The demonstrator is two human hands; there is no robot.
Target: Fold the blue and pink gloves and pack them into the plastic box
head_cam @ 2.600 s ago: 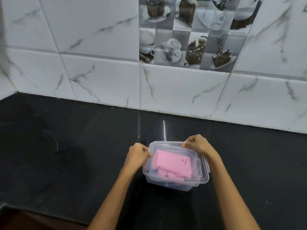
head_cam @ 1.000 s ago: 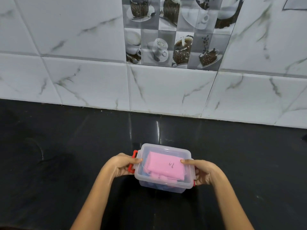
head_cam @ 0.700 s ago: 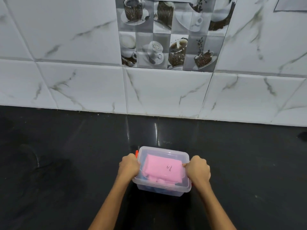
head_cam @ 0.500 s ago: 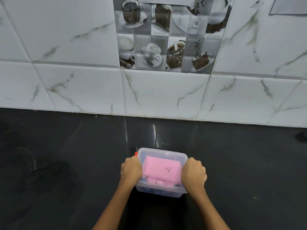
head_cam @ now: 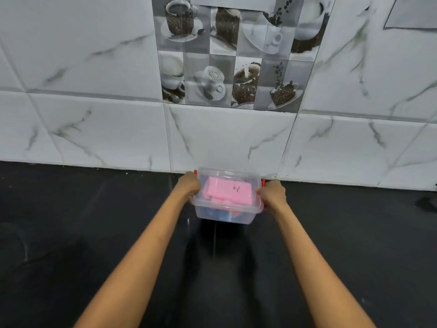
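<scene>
A clear plastic box [head_cam: 248, 217] with its lid on and red side clips sits far out on the black counter, close to the tiled wall. Through the lid I see the folded pink glove [head_cam: 227, 191] on top, and under it a bit of the blue glove [head_cam: 218, 214] shows through the front wall. My left hand [head_cam: 189, 185] grips the box's left end and my right hand [head_cam: 272, 194] grips its right end, both arms stretched forward.
The black stone counter [head_cam: 94, 233] spreads to both sides and toward me. A white marble-tiled wall [head_cam: 94, 129] with a coffee-cup picture tile [head_cam: 227, 55] rises right behind the box. A small dark object [head_cam: 428, 203] lies at the far right edge.
With the lid on and the red clips shut, both hands took the box by its ends and pushed it away from me, up to the wall. My arms are now stretched out.
</scene>
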